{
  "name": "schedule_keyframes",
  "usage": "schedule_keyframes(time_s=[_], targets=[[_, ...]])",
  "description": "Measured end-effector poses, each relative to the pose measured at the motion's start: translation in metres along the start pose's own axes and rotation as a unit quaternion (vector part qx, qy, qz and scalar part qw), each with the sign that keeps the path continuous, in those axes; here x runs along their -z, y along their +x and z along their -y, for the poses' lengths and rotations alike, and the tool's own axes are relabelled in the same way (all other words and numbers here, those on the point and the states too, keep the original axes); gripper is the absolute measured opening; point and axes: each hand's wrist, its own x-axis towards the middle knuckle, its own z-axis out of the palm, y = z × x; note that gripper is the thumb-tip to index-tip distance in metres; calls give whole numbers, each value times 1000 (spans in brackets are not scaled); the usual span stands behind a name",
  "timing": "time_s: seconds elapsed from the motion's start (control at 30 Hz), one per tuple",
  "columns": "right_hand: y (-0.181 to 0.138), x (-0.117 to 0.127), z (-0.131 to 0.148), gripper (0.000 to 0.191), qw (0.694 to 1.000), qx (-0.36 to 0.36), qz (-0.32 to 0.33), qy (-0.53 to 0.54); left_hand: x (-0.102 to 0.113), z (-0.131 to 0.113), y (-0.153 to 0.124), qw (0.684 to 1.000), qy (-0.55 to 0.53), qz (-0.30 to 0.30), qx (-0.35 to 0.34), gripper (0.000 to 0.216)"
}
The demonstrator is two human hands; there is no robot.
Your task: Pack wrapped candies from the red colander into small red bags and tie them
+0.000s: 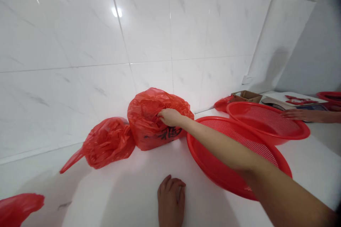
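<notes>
My right hand (169, 117) reaches across to the mouth of a red plastic bag (153, 140) with black characters printed on its front. Its fingers are bent and drawn together just inside the opening; whatever is between the fingertips is hidden. My left hand (171, 200) rests on the white table (138, 184) near the front, fingers loosely curved and thumb apart, holding nothing that I can see. A second, smaller red plastic bag (110, 145) leans against the printed one, its handle trailing left. Beneath my right forearm lies a red perforated basket (210, 170).
Behind that basket stands another red perforated basket (239, 113), with another person's hand (294, 114) at its right rim. A cardboard box (246, 96) and a white scale (287, 97) are farther back. Red plastic (20, 207) shows at lower left. A tiled wall (87, 35) bounds the table.
</notes>
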Motion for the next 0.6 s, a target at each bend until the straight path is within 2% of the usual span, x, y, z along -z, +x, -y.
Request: schedule_keyframes(time_s=[0.1, 0.2, 0.37, 0.5, 0.6], targets=[[36, -25, -2, 31, 1000, -16, 16, -7, -7, 4, 1, 1000, 13, -17, -7, 22], [47, -30, -9, 21, 1000, -24, 20, 5, -11, 4, 1, 999, 25, -43, -1, 22], [36, -5, -29, 20, 995, -50, -44, 72, -8, -3, 0, 999, 15, -39, 17, 22], [11, 19, -46, 22, 984, -89, -91, 127, 0, -9, 0, 1000, 4, -15, 27, 22], [-9, 29, -51, 25, 973, -117, -109, 164, 3, -11, 0, 999, 7, -21, 24, 22]])
